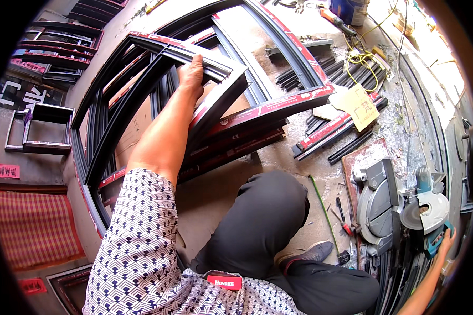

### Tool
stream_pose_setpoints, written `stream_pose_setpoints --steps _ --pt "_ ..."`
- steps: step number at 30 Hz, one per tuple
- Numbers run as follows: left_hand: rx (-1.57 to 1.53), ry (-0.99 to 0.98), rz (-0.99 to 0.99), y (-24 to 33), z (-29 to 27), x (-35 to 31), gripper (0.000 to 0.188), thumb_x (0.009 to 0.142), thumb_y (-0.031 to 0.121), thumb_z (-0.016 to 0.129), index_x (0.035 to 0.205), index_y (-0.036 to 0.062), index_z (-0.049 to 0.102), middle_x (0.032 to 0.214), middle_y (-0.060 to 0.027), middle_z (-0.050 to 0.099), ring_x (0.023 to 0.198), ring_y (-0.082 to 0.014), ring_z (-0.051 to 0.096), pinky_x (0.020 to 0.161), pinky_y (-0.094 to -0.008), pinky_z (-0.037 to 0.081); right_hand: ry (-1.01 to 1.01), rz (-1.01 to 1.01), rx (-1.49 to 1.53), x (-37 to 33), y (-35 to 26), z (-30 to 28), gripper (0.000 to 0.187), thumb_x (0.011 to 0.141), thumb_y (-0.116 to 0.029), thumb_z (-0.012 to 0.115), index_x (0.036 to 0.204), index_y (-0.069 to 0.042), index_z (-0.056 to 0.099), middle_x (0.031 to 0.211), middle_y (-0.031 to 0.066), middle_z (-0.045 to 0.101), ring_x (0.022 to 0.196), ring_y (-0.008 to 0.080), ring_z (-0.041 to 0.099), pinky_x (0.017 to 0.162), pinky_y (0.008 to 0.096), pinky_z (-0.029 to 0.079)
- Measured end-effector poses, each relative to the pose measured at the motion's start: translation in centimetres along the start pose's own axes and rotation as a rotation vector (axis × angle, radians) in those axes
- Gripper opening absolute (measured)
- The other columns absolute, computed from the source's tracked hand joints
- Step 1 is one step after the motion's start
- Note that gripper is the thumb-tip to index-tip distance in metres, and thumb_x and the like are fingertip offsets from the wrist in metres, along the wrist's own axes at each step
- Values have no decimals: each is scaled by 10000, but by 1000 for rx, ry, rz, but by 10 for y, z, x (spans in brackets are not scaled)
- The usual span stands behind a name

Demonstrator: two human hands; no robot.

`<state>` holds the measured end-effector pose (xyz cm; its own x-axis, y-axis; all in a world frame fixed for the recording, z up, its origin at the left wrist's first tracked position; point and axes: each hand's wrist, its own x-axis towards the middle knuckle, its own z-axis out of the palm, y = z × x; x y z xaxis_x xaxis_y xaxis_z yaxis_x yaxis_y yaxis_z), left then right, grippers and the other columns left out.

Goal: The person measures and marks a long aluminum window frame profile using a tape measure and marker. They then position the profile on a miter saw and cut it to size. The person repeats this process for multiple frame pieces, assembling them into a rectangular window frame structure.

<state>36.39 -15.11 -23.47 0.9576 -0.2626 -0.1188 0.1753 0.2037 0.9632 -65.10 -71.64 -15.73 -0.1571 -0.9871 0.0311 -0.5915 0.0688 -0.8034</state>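
My left hand (192,72) reaches forward and grips the upper rail of a dark grey metal window frame (215,100), which stands tilted among other stacked frames (115,89) with red protective tape. At the lower right edge, my right hand (446,240) is closed on the teal handle of a chop saw (404,205) with a round silver blade guard. My bent knee in dark trousers (268,210) lies between the two hands.
Loose dark metal profiles (347,79) and a yellow cable (360,58) lie on the dusty concrete floor beyond the saw. A screwdriver (343,224) and a green rod (323,210) lie beside the saw. More frames (42,128) lean at the far left, above a red mat (31,226).
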Motion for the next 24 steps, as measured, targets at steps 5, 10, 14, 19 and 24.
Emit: stream_pose_setpoints --steps 5,10,14,19,24 --pt "-1 37 91 -12 0 10 327 1057 262 679 1197 -33 661 1063 -127 733 916 -263 754 861 -411 649 -2 42 -5 3 8 0 560 1056 -411 683 1552 -270 464 834 12 590 606 118 520 504 274 419" --pt "34 77 69 -14 -1 17 339 1068 255 657 1176 -67 664 1033 -138 740 879 -269 755 816 -406 645 20 -10 -11 11 10 -4 547 1056 -404 679 1544 -268 473 850 11 595 610 119 515 507 276 417" --pt "16 74 60 -12 2 11 356 1073 275 660 1169 -68 663 1026 -137 740 861 -267 754 791 -401 644 32 -22 -98 12 8 -5 542 1060 -399 672 1545 -264 472 886 10 603 634 118 523 527 277 425" --pt "11 93 74 -8 1 6 379 1062 305 686 1167 -58 666 1025 -133 741 852 -259 753 784 -398 648 3 28 -41 1 11 12 534 1069 -386 664 1549 -258 469 883 7 599 638 116 523 529 280 427" --pt "-19 96 26 -6 0 9 335 1056 269 680 1184 -41 669 1046 -132 744 890 -259 761 822 -407 653 20 -23 13 3 0 4 536 1073 -345 664 1562 -245 467 770 -2 538 582 117 508 494 278 427"
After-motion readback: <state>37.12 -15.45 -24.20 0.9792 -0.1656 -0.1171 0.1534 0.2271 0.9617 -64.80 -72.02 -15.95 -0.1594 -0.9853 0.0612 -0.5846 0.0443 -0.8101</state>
